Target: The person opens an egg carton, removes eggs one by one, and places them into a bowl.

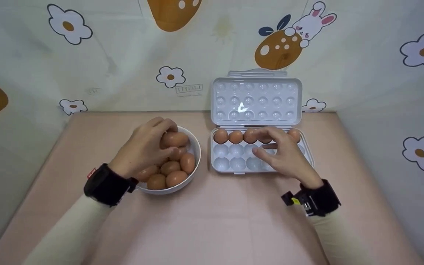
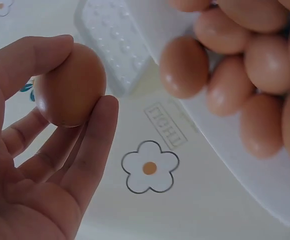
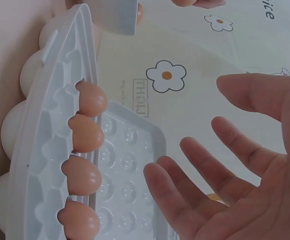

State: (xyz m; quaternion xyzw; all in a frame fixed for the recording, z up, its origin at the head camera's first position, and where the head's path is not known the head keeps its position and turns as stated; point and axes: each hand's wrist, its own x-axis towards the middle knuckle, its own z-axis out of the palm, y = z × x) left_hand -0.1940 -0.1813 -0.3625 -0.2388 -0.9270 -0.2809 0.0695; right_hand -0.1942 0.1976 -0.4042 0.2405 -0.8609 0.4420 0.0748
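My left hand [image 1: 140, 149] is over the left side of a white bowl [image 1: 197, 149] of brown eggs. Between its thumb and fingers it pinches one brown egg [image 2: 72, 85], seen raised apart from the bowl's eggs [image 2: 270, 62] in the left wrist view. My right hand [image 1: 287, 156] hovers over the right part of a white plastic egg carton [image 1: 237, 172], hiding some of its cups. Its fingers [image 3: 205, 170] are spread and loosely bent, with nothing between them. Several brown eggs [image 3: 85, 176] sit along the carton's back row; the visible cups in front of them hold none.
The carton's dimpled lid [image 1: 256, 101] stands raised behind it, near the patterned backdrop [image 1: 123, 55]. A pink cloth [image 1: 204, 221] covers the table. Bowl and carton stand side by side with a narrow gap between them.
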